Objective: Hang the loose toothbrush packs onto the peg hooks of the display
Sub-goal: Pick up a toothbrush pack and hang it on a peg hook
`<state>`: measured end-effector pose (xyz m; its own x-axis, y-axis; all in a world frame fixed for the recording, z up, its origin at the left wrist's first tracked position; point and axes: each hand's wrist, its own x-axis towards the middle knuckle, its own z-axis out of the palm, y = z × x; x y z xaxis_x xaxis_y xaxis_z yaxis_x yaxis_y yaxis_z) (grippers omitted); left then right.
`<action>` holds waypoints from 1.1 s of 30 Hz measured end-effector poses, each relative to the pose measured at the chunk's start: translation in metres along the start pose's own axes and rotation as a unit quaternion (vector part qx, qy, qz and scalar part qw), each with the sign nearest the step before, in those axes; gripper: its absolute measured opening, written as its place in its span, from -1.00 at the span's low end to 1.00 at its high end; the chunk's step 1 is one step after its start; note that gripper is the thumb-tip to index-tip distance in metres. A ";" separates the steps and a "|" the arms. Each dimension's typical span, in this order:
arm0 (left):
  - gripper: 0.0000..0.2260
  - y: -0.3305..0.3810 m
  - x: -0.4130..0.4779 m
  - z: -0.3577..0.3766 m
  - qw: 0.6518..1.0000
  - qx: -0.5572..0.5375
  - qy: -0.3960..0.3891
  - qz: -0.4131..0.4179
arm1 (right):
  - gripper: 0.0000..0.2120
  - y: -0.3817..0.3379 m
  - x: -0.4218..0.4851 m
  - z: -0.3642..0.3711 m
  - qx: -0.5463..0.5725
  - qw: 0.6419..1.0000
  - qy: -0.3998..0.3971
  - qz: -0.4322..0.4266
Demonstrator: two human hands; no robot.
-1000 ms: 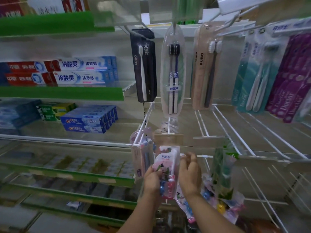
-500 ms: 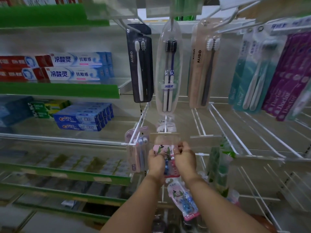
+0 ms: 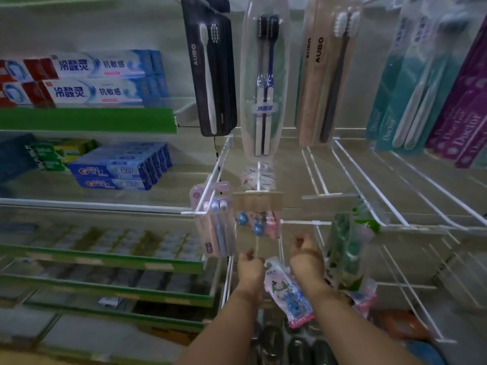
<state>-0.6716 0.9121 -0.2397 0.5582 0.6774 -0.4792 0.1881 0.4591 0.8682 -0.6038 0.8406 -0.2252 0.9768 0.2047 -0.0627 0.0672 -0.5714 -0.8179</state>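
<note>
Pinch loose toothbrush pack [image 3: 287, 291], low between wrists under peg hooks [image 3: 259, 191], near probable stiffer top edge; likely light, floppy, slick; left hand [image 3: 250, 267], right hand [image 3: 305, 255] curled, can't tell if gripping anything.

Your bare forearms reach forward; your left hand [image 3: 250, 270] and right hand [image 3: 305, 255] are apart, fingers curled under.

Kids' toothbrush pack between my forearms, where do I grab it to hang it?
Pinch the flat white top end of the kids' toothbrush pack, coming from above: that end points up and sits clear between the wrists, while the brushes bulge lower down.
</note>
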 end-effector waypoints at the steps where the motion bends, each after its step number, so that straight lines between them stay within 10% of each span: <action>1: -0.63 -0.010 0.004 0.000 1.000 0.004 0.001 -0.016 | -0.80 0.013 -0.001 0.003 -0.025 0.999 -0.023 0.008; 12: -0.72 -0.067 0.029 0.015 0.995 0.043 -0.044 -0.081 | -0.55 0.077 0.013 0.036 -0.218 0.945 -0.234 0.070; 33: -0.76 -0.067 0.000 -0.003 0.992 0.111 0.052 0.016 | -0.79 0.065 -0.027 0.023 -0.019 0.984 -0.172 0.033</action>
<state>-0.6865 0.8827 -0.2986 0.4829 0.7508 -0.4508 0.3512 0.3055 0.8850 -0.6307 0.8162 -0.2900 0.8536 0.4184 -0.3103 0.0194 -0.6208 -0.7837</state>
